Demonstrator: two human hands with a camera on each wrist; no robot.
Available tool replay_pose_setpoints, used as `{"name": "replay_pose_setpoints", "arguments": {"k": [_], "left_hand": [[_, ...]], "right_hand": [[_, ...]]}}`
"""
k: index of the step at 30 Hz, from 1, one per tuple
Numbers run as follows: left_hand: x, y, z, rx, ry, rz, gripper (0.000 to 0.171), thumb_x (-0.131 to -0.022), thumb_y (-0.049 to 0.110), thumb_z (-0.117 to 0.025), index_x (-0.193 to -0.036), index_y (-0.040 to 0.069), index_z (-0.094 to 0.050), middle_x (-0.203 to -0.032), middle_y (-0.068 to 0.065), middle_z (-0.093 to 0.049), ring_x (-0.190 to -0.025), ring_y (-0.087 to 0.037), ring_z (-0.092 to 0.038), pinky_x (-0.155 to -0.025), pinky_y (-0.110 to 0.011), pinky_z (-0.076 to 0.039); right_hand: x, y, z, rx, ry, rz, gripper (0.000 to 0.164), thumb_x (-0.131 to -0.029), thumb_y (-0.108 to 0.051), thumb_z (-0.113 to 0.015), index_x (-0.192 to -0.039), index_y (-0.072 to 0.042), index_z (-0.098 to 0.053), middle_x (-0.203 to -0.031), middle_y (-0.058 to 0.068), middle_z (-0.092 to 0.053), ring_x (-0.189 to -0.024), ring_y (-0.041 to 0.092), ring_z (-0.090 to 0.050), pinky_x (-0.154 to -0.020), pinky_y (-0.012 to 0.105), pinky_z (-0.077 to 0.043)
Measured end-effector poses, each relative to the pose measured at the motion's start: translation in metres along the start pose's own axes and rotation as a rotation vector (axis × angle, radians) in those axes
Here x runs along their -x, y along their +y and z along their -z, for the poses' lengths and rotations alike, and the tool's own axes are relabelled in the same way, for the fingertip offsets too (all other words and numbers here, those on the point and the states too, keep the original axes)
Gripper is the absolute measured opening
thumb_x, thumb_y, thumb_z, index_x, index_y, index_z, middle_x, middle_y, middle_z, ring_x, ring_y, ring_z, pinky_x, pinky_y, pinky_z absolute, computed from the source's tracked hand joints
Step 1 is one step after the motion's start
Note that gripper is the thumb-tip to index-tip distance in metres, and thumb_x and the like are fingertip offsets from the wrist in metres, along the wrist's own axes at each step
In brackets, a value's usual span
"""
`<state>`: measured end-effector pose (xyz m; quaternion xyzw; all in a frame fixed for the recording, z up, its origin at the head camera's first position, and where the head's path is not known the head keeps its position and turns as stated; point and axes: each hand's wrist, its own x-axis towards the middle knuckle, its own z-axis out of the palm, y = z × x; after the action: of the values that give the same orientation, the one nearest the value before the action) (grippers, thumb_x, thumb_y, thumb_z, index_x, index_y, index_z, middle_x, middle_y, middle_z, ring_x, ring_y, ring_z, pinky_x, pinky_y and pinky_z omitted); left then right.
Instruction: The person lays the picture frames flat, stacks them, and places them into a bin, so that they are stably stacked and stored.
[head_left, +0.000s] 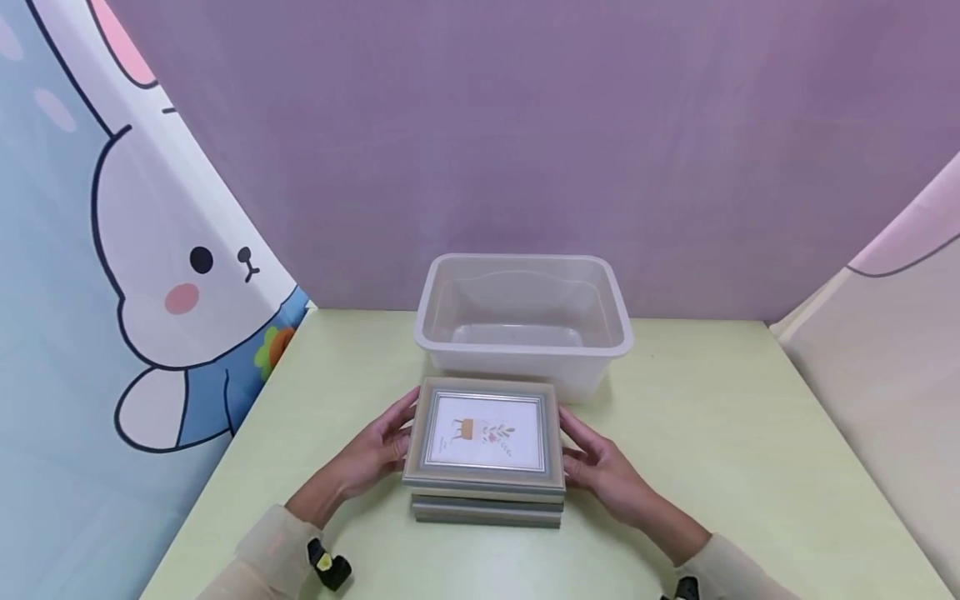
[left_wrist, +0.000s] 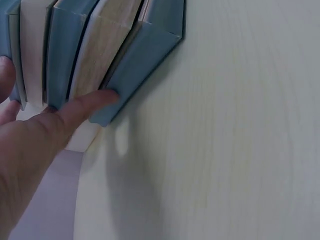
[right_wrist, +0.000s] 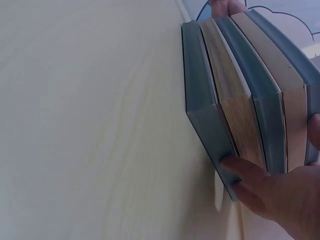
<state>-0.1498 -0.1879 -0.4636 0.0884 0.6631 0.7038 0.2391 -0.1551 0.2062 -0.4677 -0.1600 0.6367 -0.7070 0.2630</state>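
A stack of several picture frames lies in front of me, the top one showing a small drawing with leaves and flowers. Against its left side my left hand presses with extended fingers. My right hand touches the right side in the same manner. Along the stack's side, blue-grey frames alternate with wood-coloured ones in the left wrist view. A finger there reaches across to the outermost blue-grey frame. The right wrist view has the fingers against the lower frames, thumb at the opposite end of the stack.
Directly behind the stack stands a translucent white plastic bin, its inside bare. The pale yellow-green table ends at a purple backdrop. A rabbit-print cloth hangs at the left, a light cloth at the right.
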Motion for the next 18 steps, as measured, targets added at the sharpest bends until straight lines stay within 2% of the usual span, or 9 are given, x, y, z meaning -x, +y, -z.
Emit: {"name": "replay_pose_setpoints", "arguments": {"k": [3, 6, 12, 18], "left_hand": [[-0.001, 0.002, 0.001, 0.015, -0.018, -0.005, 0.08, -0.103, 0.022, -0.057, -0.164, 0.037, -0.008, -0.171, -0.014, -0.008, -0.129, -0.02, -0.054, -0.09, -0.038, -0.057], [0.002, 0.0, 0.003, 0.035, -0.021, -0.015, 0.082, -0.102, 0.021, -0.057, -0.165, 0.035, -0.006, -0.172, -0.015, -0.006, -0.12, -0.017, -0.058, -0.087, -0.037, -0.058], [0.004, 0.003, 0.003, 0.051, -0.026, -0.026, 0.081, -0.103, 0.018, -0.057, -0.165, 0.032, -0.007, -0.171, -0.016, -0.007, -0.119, -0.013, -0.06, -0.086, -0.034, -0.059], [0.006, 0.017, 0.0, 0.045, -0.028, -0.048, 0.079, -0.104, 0.018, -0.056, -0.165, 0.032, -0.008, -0.171, -0.016, -0.007, -0.119, -0.013, -0.06, -0.086, -0.034, -0.06]], "right_hand": [[0.0, -0.001, 0.0, -0.003, 0.002, -0.002, 0.079, -0.102, -0.008, -0.057, -0.165, -0.024, -0.012, -0.173, 0.009, -0.001, -0.14, 0.027, -0.05, -0.1, 0.036, -0.056], [-0.002, 0.001, -0.001, -0.016, -0.006, 0.001, 0.079, -0.102, -0.009, -0.058, -0.165, -0.023, -0.012, -0.173, 0.009, -0.001, -0.138, 0.022, -0.053, -0.099, 0.036, -0.057], [-0.003, 0.0, -0.002, -0.045, -0.013, -0.015, 0.079, -0.102, -0.006, -0.056, -0.165, -0.023, -0.012, -0.173, 0.009, -0.001, -0.131, 0.015, -0.059, -0.099, 0.037, -0.057], [-0.002, -0.012, -0.002, -0.048, -0.022, -0.007, 0.078, -0.103, -0.004, -0.055, -0.165, -0.021, -0.011, -0.173, 0.011, 0.0, -0.127, 0.013, -0.061, -0.098, 0.041, -0.058]]}}
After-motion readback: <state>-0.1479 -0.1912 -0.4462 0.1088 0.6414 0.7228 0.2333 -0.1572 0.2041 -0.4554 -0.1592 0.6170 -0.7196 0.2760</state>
